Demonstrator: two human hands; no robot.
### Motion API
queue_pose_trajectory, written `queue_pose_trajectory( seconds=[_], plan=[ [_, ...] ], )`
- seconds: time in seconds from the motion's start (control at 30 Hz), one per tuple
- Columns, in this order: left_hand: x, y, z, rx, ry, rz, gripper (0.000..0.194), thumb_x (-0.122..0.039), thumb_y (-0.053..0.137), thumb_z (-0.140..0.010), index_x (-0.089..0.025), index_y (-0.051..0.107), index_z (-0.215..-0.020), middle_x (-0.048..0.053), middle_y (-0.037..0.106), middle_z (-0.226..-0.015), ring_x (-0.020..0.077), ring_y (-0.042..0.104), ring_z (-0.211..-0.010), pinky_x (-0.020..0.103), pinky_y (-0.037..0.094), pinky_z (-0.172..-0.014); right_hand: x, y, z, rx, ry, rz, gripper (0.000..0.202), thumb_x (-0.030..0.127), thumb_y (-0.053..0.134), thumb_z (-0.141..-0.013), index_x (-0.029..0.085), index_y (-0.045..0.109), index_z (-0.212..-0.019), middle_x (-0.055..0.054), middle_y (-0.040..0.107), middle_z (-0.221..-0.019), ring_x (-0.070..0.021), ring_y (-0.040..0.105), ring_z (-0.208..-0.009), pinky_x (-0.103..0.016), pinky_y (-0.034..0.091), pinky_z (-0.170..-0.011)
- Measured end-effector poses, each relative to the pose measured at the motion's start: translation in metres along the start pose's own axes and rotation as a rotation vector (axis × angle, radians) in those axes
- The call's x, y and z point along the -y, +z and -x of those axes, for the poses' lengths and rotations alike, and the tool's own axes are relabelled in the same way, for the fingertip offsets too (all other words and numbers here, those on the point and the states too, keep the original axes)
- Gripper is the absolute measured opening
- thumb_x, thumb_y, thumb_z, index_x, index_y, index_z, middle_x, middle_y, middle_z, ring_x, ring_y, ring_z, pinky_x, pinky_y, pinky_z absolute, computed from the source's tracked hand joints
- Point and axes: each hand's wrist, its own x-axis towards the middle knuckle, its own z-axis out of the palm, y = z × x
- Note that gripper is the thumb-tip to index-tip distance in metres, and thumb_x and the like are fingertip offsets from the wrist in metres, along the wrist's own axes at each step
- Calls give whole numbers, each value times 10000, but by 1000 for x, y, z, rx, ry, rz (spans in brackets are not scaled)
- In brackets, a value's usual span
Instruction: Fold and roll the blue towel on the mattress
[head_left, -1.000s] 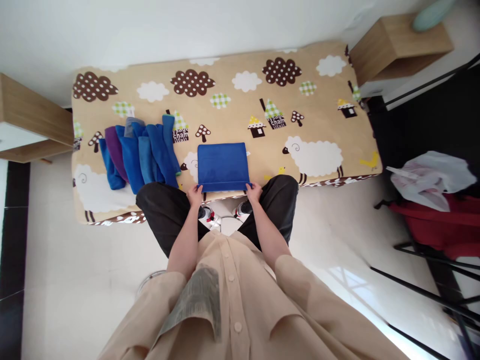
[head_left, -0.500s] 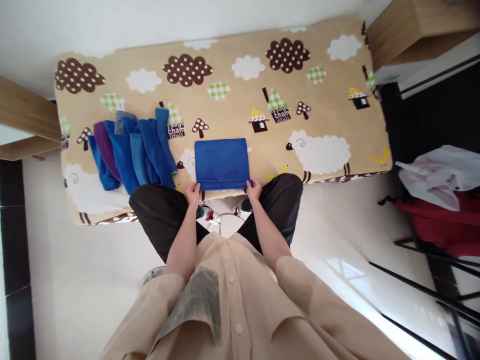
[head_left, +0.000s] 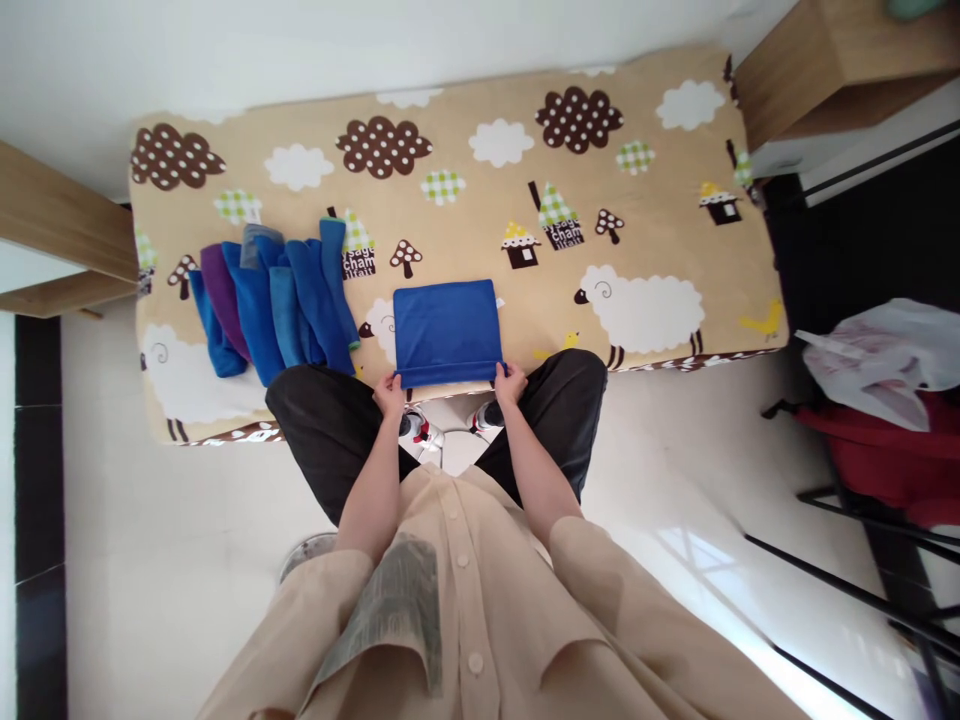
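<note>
A blue cloth point(head_left: 448, 325) lies flat before me on the printed bedspread point(head_left: 465, 220), its near edge turned over into a narrow band. My left hand point(head_left: 388, 394) pinches the band's left end. At the right end, my right hand point(head_left: 511, 383) has its fingers closed on the same band. Left of the cloth, several rolled cloths point(head_left: 255, 300) in blue, purple and grey lie side by side in a leaning row.
Wooden furniture stands at the left point(head_left: 60, 215) and at the right point(head_left: 847, 65) ends of the bed. A white plastic bag point(head_left: 885, 350) rests on red fabric point(head_left: 870, 450) at the right. My knees touch the bed's front edge.
The view has shifted slightly. Both hands keep hold of the folded band's ends, and the band looks turned over a little more.
</note>
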Motion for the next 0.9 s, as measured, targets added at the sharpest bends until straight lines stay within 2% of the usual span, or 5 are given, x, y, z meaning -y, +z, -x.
queue_pose_trajectory(
  seconds=[0.17,0.37,0.53,0.77,0.9],
  plan=[
    [1,-1,0,5,-12,-2,200,-224,677,-867,-119,752,-1021,125,773,-962,228,739,-894,347,569,-928,4,-2,1,17,-21,26,321,320,647,-879,76,774,-1044,-218,769,-1061,-304,726,-969,-409,533,-948],
    [6,4,-7,70,21,-3,231,-270,669,-880,-127,747,-1044,119,775,-974,225,740,-923,346,565,-939,5,-1,-5,-10,-51,66,346,330,608,-916,74,773,-1080,-221,762,-1092,-309,711,-998,-412,512,-965],
    [7,7,-6,38,21,-17,224,-264,662,-879,-133,740,-1043,115,774,-966,222,740,-915,349,563,-940,2,1,-8,-13,-90,57,337,343,630,-907,78,774,-1056,-209,767,-1067,-298,709,-983,-408,507,-971],
    [2,8,-2,7,43,8,166,-232,659,-873,-131,725,-988,112,761,-926,211,722,-844,350,565,-909,0,4,-10,-39,-35,-33,293,301,690,-854,62,751,-1011,-190,769,-973,-264,708,-888,-385,524,-925],
    [0,5,1,3,84,-18,187,-213,672,-854,-141,698,-1025,110,739,-955,216,699,-849,374,559,-927,0,2,-10,-88,-25,-99,305,258,673,-855,61,700,-1087,-165,755,-955,-238,691,-820,-381,538,-890]
  ],
)
